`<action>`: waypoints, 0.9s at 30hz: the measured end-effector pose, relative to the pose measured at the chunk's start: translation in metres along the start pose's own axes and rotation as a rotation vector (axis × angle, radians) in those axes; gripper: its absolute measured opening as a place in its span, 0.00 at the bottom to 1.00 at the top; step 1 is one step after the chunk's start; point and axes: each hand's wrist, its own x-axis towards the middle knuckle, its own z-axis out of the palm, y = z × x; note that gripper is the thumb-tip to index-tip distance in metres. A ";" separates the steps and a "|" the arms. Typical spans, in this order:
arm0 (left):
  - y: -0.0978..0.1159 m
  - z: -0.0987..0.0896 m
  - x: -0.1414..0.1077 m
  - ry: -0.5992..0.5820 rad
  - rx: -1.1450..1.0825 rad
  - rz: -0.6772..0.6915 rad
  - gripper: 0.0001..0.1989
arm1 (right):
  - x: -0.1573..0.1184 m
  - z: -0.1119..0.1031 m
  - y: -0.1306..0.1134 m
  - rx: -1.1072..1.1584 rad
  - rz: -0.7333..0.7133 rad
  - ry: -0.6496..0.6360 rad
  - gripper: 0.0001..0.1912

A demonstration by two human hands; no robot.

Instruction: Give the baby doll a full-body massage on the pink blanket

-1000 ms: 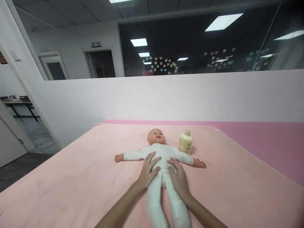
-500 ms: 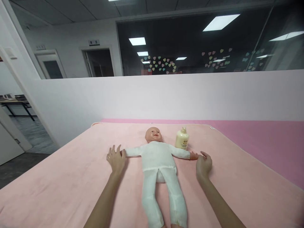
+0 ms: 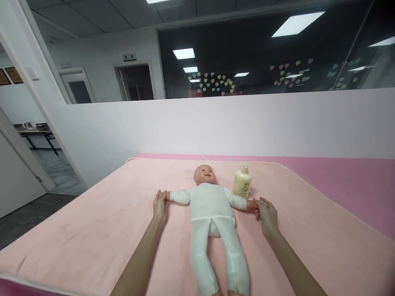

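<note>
Shifted outward off the baby doll (image 3: 212, 202), left hand (image 3: 160, 205) and right hand (image 3: 268, 214) have now got fingers curled closed around its little hands (image 3: 251, 204).

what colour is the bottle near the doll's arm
Pale yellow: the bottle has dark print, best seen in the head view.

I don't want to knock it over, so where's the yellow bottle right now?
In the head view, the yellow bottle stands on the pink blanket, right of the doll's head, just beyond its outstretched arm.
</note>
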 end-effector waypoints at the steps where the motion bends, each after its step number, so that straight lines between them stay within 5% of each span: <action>1: -0.001 -0.001 0.001 -0.006 -0.014 0.008 0.26 | 0.001 -0.002 0.000 0.072 0.094 -0.034 0.32; 3: -0.004 -0.002 0.002 -0.027 -0.007 0.040 0.24 | 0.002 -0.004 -0.002 0.153 0.200 -0.083 0.28; 7: -0.008 -0.001 0.004 -0.033 0.032 0.063 0.23 | 0.001 -0.004 -0.002 0.146 0.183 -0.095 0.27; 18: 0.006 0.003 -0.009 0.008 -0.012 0.008 0.18 | 0.002 -0.003 -0.001 0.219 0.145 0.064 0.23; 22: 0.009 0.005 -0.011 -0.037 -0.074 -0.049 0.27 | -0.002 -0.003 -0.006 0.207 0.167 0.015 0.26; 27: 0.004 0.006 -0.014 -0.063 0.037 0.080 0.24 | 0.000 -0.004 -0.003 0.215 0.152 0.016 0.26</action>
